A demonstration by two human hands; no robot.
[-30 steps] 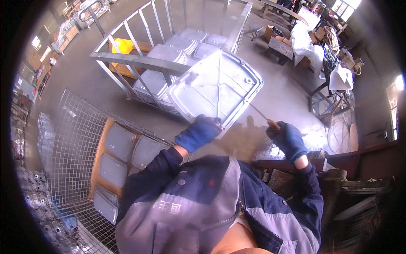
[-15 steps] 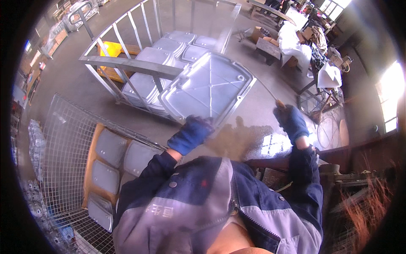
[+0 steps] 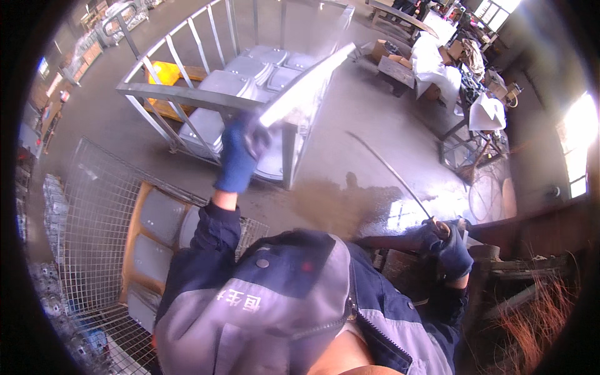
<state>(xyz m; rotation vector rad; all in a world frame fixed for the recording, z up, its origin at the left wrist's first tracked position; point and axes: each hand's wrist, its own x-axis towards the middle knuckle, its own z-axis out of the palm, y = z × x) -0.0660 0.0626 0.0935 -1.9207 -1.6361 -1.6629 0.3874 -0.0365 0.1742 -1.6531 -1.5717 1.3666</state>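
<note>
My left hand, in a blue glove, is closed on the near end of a grey panel. The panel is tilted nearly edge-on above the near right corner of a metal-railed cart, glaring white and blurred. In the cart lie several stacks of similar grey panels. My right hand, also gloved in blue, is wrapped round the brownish handle of a long thin metal rod tool, whose slightly bent tip points forward and left. The tool's exact kind does not show.
The cart's silver rails stand ahead on the left. A wire mesh basket with more grey panels on cardboard is at near left. Wet patches mark the floor. Reddish bristles and a dark frame lie at near right; a cluttered bench stands beyond.
My left hand has moved forward and left with the panel, which has turned from showing its ribbed face to nearly edge-on. My right hand has drawn back toward me with the rod tool.
</note>
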